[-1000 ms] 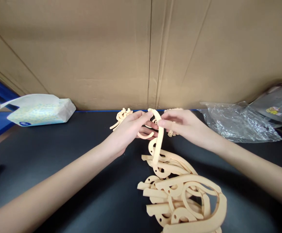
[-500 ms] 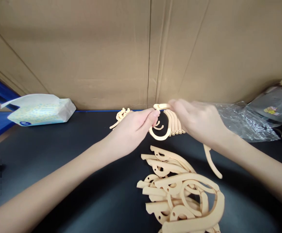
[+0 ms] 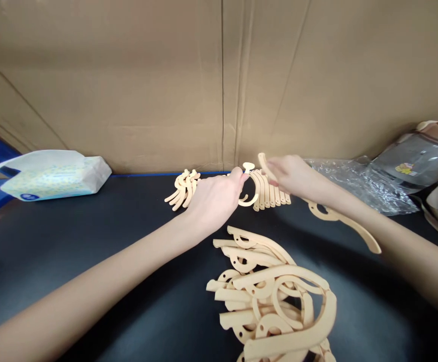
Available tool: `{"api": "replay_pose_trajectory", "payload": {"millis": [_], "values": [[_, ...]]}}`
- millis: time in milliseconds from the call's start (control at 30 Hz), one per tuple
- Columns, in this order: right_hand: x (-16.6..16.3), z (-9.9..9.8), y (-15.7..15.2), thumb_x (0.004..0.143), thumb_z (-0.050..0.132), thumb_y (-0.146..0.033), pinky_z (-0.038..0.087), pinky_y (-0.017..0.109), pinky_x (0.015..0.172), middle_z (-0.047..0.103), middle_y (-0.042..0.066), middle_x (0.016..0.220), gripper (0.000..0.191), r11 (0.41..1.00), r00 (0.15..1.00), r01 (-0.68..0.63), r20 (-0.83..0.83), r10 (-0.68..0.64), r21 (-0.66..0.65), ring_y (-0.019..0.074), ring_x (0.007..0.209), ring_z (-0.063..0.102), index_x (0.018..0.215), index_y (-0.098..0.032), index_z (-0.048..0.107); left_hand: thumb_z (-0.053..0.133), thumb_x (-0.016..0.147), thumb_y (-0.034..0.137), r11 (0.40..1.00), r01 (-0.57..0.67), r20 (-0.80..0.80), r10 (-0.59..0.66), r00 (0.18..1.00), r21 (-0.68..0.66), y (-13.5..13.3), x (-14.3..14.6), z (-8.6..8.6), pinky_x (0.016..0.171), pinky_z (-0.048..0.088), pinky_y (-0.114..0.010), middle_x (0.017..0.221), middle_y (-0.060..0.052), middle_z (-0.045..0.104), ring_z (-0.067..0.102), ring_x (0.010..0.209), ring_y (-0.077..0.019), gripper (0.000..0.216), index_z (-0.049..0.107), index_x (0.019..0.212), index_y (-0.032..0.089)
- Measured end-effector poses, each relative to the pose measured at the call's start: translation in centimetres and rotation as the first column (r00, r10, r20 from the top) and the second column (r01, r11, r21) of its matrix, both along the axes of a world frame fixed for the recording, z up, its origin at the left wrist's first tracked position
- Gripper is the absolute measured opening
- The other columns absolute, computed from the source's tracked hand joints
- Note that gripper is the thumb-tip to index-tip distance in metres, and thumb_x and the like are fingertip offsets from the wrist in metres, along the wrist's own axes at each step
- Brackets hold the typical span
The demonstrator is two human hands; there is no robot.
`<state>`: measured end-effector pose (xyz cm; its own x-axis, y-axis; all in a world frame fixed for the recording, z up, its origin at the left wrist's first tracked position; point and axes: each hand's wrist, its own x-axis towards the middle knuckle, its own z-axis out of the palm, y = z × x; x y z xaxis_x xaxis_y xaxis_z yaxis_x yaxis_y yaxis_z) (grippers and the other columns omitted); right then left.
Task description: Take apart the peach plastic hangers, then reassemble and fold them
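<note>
My left hand (image 3: 215, 201) is closed on a beige plastic hanger hook (image 3: 249, 202); its flat knob shows above the fingertips and its curved end below. Just to the right, my right hand (image 3: 292, 176) pinches a beige hanger arm (image 3: 263, 160), whose tip points up toward the hook without touching it. Below the right wrist, another hanger arm (image 3: 326, 213) with a looped cut-out sticks out to the right; I cannot tell whether that hand holds it too. Behind my hands, several hanger arms (image 3: 266, 193) lie side by side in a row.
A small heap of hooks (image 3: 183, 190) lies left of my left hand. Nearer me is a pile of hanger arms (image 3: 279, 286) on the black table (image 3: 136, 311). A tissue pack (image 3: 56, 176) stands left, crumpled clear plastic (image 3: 362, 186) and a bag (image 3: 407, 156) right, cardboard (image 3: 128, 90) behind.
My hands have drawn slightly apart, and the arm piece in the right hand now tilts upward. The looped arm below the right wrist has swung up and right. The view has shifted slightly.
</note>
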<state>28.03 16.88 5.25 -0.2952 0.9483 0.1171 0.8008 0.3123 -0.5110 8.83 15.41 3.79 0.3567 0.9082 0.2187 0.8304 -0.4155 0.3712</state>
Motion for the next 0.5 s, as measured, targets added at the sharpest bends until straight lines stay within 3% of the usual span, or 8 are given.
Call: {"api": "replay_pose_trajectory", "payload": {"millis": [133, 267, 400, 500], "values": [[1.0, 0.7, 0.1, 0.096, 0.036, -0.026, 0.033, 0.024, 0.045, 0.048, -0.003, 0.057, 0.028, 0.994, 0.968, 0.054, -0.239, -0.076, -0.097, 0.0080, 0.043, 0.038, 0.074, -0.019, 0.051, 0.038, 0.096, 0.032, 0.994, -0.029, -0.036, 0.026, 0.999, -0.105, 2.7, -1.2, 0.1, 0.061, 0.029, -0.028, 0.069, -0.006, 0.062, 0.059, 0.064, -0.0233, 0.028, 0.060, 0.084, 0.020], [1.0, 1.3, 0.0, 0.094, 0.046, -0.024, 0.036, 0.023, 0.046, 0.054, -0.002, 0.058, 0.018, 0.978, 0.844, 0.073, -0.511, -0.164, -0.194, 0.0090, 0.045, 0.045, 0.093, -0.017, 0.062, 0.045, 0.090, 0.030, 0.970, -0.077, -0.060, 0.065, 0.996, -0.232, 5.5, -2.8, -0.7, 0.059, 0.030, -0.028, 0.052, -0.003, 0.058, 0.056, 0.053, -0.0215, 0.033, 0.060, 0.063, 0.021], [0.8, 1.2, 0.5, 0.092, 0.045, -0.019, 0.041, 0.022, 0.047, 0.056, -0.001, 0.058, 0.016, 0.973, 0.668, 0.088, -0.711, -0.217, -0.215, 0.0098, 0.048, 0.049, 0.091, -0.017, 0.061, 0.058, 0.084, 0.037, 0.969, -0.153, -0.027, 0.151, 0.988, -0.194, 5.6, -3.3, -1.3, 0.065, 0.032, -0.028, 0.048, -0.003, 0.055, 0.061, 0.069, -0.0260, 0.031, 0.056, 0.057, 0.021], [0.6, 1.0, 0.8, 0.087, 0.048, -0.016, 0.045, 0.021, 0.047, 0.059, -0.001, 0.064, 0.009, 0.972, 0.501, 0.113, -0.833, -0.236, -0.207, 0.0102, 0.051, 0.054, 0.083, -0.020, 0.055, 0.062, 0.081, 0.044, 0.972, -0.168, 0.053, 0.178, 0.983, -0.163, 4.8, -3.2, -0.9, 0.070, 0.036, -0.030, 0.062, -0.005, 0.063, 0.062, 0.082, -0.0282, 0.026, 0.061, 0.072, 0.020]]}}
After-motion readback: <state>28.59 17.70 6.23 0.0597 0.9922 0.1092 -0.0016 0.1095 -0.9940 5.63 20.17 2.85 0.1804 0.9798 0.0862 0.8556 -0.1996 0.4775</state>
